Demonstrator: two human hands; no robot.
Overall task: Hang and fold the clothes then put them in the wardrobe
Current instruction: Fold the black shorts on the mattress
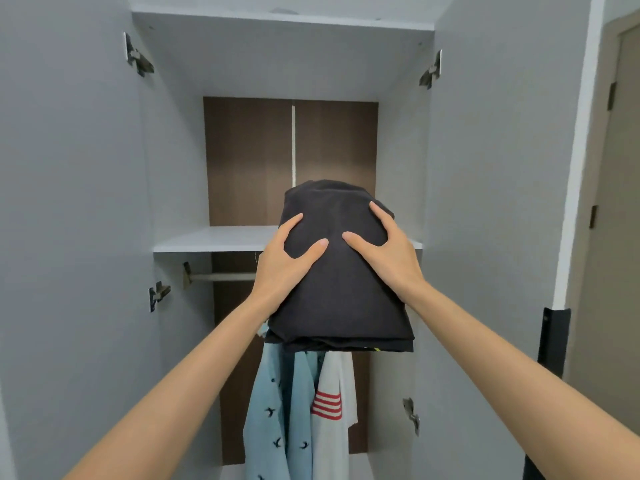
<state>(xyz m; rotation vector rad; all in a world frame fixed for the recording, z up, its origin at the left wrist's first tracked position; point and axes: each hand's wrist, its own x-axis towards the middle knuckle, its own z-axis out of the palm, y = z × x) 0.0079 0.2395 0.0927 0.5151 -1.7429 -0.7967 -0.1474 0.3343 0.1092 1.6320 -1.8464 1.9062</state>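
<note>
We hold the pile of folded dark clothes point(341, 289) up before the wardrobe shelf point(214, 239). Our left grip point(287, 258) and right grip point(388, 252) clasp its sides. Next we should slide it on.

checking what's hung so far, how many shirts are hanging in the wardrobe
2: a light blue bird-print shirt on the left, a white shirt with red stripes right of it. The folded black stack covers their tops, so another may be hidden.

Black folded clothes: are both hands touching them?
Touching. Head view shows the left hand and right hand gripping the black folded clothes, thumbs pressed on top.
</note>
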